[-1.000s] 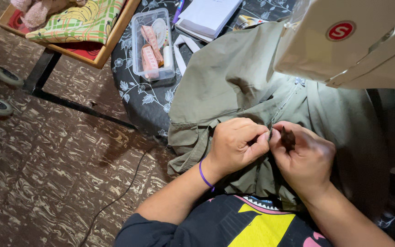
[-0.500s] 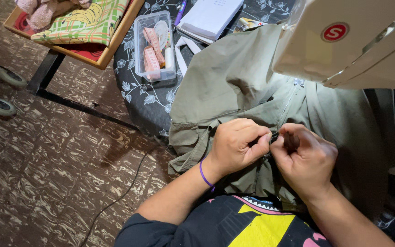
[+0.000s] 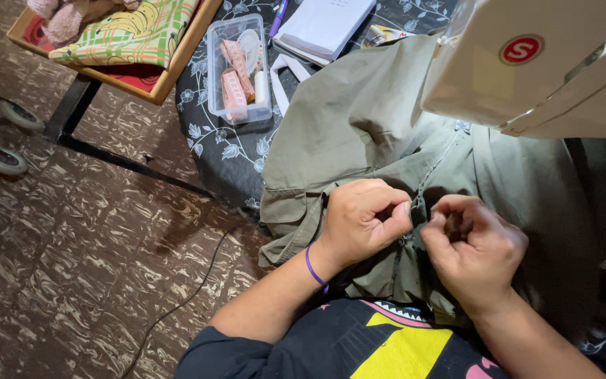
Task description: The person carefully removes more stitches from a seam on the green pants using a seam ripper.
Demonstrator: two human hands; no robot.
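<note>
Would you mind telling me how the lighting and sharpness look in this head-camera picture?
Head view: light falls brightest on the olive garment beneath the white sewing machine; the left hand and right hand are sharp and cast dark shadow between them; the right edge sinks into darkness; the patterned floor is dim but legible.

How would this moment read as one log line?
left hand: pinching olive garment | right hand: pinching same seam | sewing machine: above
</note>
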